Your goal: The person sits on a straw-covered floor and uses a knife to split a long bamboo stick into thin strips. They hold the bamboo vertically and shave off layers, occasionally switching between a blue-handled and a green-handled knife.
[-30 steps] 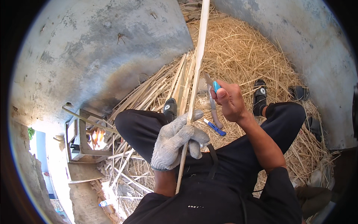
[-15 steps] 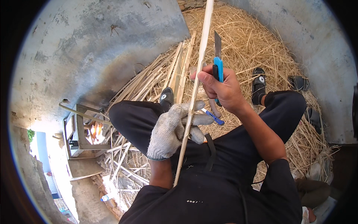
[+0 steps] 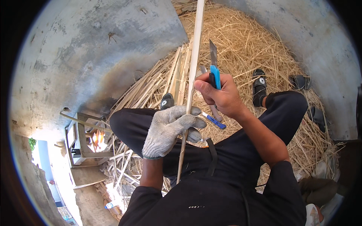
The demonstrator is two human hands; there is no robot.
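- Setting: a grey concrete floor (image 3: 94, 49) lies around you, with a broad heap of dry straw (image 3: 245, 41) ahead and a bundle of pale split strips (image 3: 171, 79) fanned out between your knees.
- Left hand (image 3: 169, 130): you wear a grey knit glove; its fingers (image 3: 188, 122) are closed around the long pale strip (image 3: 194, 52), gripping it just above your lap.
- Long pale strip: it runs steeply from your lap up past the top edge of the view, slightly tilted, passing just left of your right thumb.
- Right hand (image 3: 222, 96): bare, its fingers are wrapped around the blue-handled utility knife (image 3: 214, 69); the blade points up and away from you, just beside the strip. You cannot tell whether the blade touches it.
- Second blue-handled tool (image 3: 213, 120): it lies below your right hand, near your gloved fingertips.
- Legs: dark trousers, knees spread; a black sandal (image 3: 259, 88) shows on the straw to the right.
- Lower left: a small metal frame (image 3: 81, 139) holds a flame (image 3: 98, 137), well apart from both hands.
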